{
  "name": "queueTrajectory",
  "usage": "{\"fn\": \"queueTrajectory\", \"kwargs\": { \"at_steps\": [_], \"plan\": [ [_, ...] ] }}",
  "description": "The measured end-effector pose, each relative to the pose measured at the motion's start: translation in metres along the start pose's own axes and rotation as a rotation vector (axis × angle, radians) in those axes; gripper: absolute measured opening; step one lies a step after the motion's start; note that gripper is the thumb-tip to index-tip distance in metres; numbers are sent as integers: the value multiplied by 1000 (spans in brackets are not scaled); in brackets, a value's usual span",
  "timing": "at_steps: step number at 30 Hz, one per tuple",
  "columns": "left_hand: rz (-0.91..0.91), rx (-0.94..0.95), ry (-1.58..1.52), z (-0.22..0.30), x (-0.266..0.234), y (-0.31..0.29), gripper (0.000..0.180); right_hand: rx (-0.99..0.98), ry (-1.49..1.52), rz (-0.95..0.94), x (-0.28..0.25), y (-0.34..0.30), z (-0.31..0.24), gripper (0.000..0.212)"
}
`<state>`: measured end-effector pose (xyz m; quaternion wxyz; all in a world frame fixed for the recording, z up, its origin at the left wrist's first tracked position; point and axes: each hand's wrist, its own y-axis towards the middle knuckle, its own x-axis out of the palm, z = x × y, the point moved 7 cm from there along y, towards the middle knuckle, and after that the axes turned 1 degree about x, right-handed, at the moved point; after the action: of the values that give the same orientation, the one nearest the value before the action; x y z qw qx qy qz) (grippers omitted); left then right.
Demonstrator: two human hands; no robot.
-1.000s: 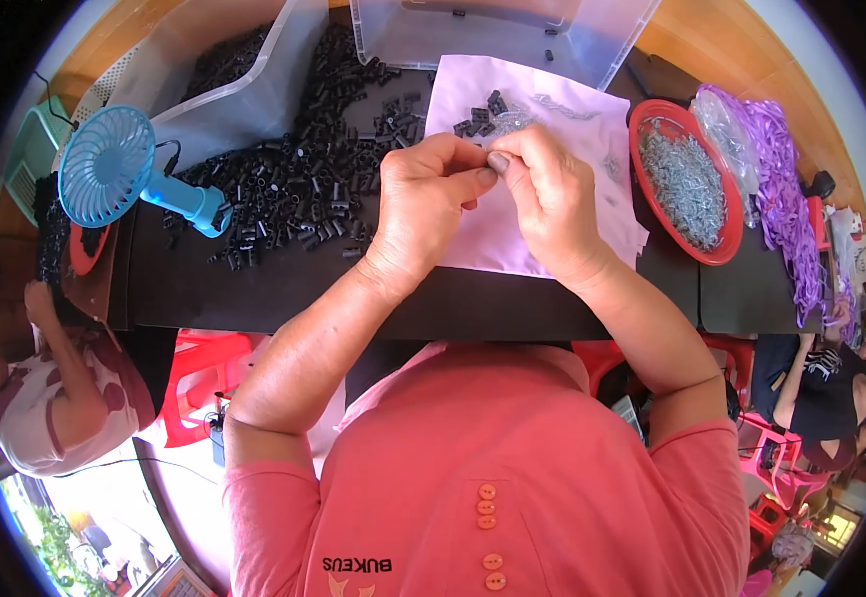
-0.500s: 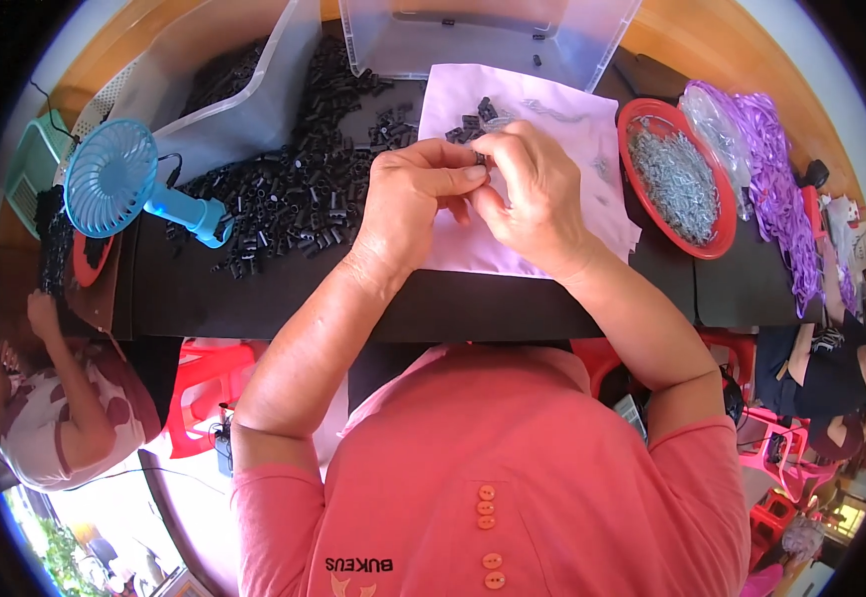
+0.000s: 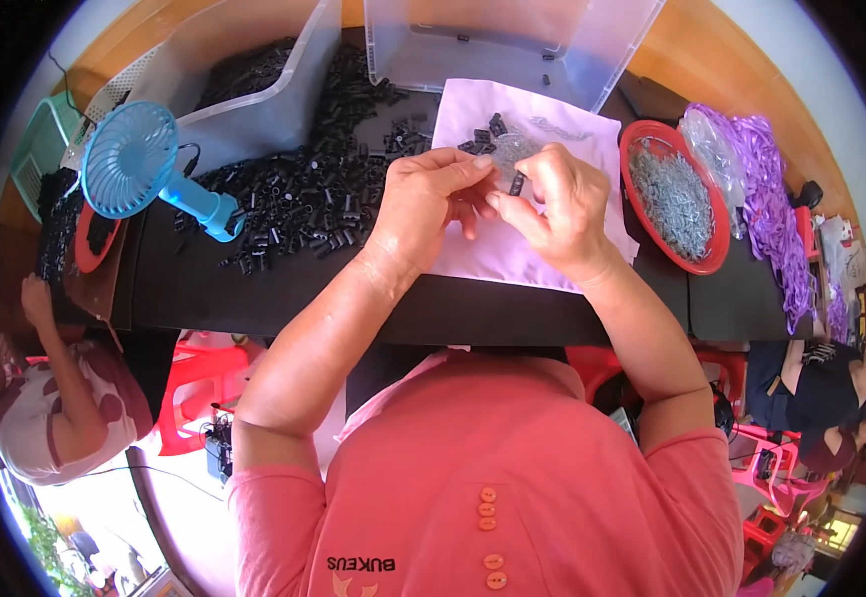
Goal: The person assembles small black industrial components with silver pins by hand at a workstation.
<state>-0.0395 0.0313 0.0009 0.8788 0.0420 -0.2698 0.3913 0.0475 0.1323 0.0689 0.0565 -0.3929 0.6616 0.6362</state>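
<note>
Above a pink cloth [image 3: 552,269] on the dark table, my two hands are close together but apart. My right hand [image 3: 574,204] pinches a small black tubular piece [image 3: 517,185] between thumb and fingers, its length roughly upright in the picture. My left hand [image 3: 428,199] has thumb and forefinger pressed together just to the left of that piece; what they hold, if anything, is too small to make out. Beyond my fingers lie a few black pieces [image 3: 496,124] and a small heap of silvery metal parts [image 3: 513,147] on the cloth.
Loose black tubes [image 3: 299,189] cover the table's left, beside a blue fan [image 3: 134,164] and a translucent bin [image 3: 254,124]. Another clear bin [image 3: 473,60] lies behind the cloth. Rightward are a red basin [image 3: 720,224] of metal parts and purple straps [image 3: 776,199]. People sit at both sides.
My hands have drawn apart, my right hand moving right with the black piece, which now shows between its fingers. The whole view has shifted slightly.
</note>
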Motion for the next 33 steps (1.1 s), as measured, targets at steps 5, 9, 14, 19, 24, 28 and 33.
{"fn": "queueTrajectory", "kwargs": {
  "at_steps": [5, 9, 14, 19, 24, 28, 33],
  "plan": [
    [198, 156, -17, 15, -19, 1, 18, 429, 264, -76, 0, 6, 8, 27],
    [310, 199, -20, 24, -38, -3, 15, 442, 588, -187, 35, 93, -5, 20],
    [290, 152, 122, 18, -29, 12, 14, 389, 476, -151, 88, 194, 9, 30],
    [340, 266, 520, 22, -42, 10, 10, 547, 434, -498, 69, 154, 9, 33],
    [343, 639, 952, 30, -30, 10, 9, 94, -79, -433, 63, 48, 46, 9],
    [323, 437, 780, 23, -33, 14, 9, -6, -156, -416, 70, 11, 42, 8],
    [286, 321, 562, 22, -27, 12, 12, -8, -165, -303, 48, 16, 40, 9]
  ]
}}
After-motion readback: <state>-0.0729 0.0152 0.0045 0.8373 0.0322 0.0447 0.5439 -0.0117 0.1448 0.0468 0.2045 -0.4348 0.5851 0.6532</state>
